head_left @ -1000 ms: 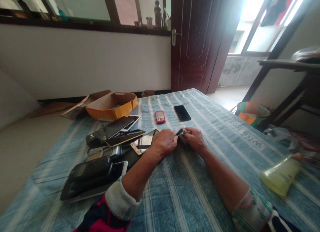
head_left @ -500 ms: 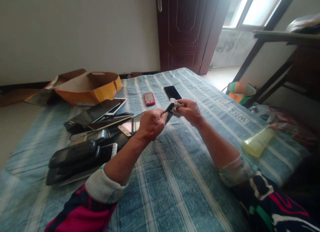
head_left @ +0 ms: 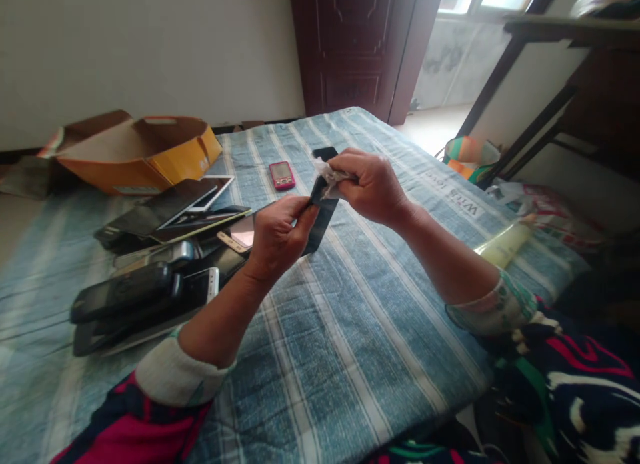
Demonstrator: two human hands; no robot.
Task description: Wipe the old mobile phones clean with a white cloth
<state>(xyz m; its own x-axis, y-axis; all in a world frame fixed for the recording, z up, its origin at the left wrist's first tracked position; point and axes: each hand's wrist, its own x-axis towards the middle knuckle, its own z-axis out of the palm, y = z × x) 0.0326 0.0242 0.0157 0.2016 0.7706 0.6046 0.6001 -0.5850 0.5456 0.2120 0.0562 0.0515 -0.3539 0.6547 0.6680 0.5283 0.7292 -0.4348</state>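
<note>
Centre of the head view, my left hand (head_left: pixel 281 236) is closed around a dark phone (head_left: pixel 321 229), which is tilted up off the bed. My right hand (head_left: pixel 369 184) pinches a crumpled white tissue (head_left: pixel 330 177) against the phone's upper part. Just beyond them, a black phone (head_left: pixel 325 153) is partly hidden behind the tissue. A pink phone (head_left: pixel 283 175) lies flat on the striped cloth (head_left: pixel 370 304), to the left of the hands. Beside my left forearm a gold-edged phone (head_left: pixel 235 241) lies at the edge of a pile of phones (head_left: pixel 120 292).
An open orange cardboard box (head_left: pixel 185 159) stands at the back left, behind several stacked phones and tablets (head_left: pixel 165 211). A yellowish translucent tube (head_left: pixel 505 245) lies at the right, near plastic bags (head_left: pixel 545 211) and a colourful container (head_left: pixel 470 159). A wooden door (head_left: pixel 355 44) is behind.
The view has tilted down and shifted. The held object, seen nearly edge-on before, now shows as a long dark phone, and my right hand with the tissue lies over its upper part.
</note>
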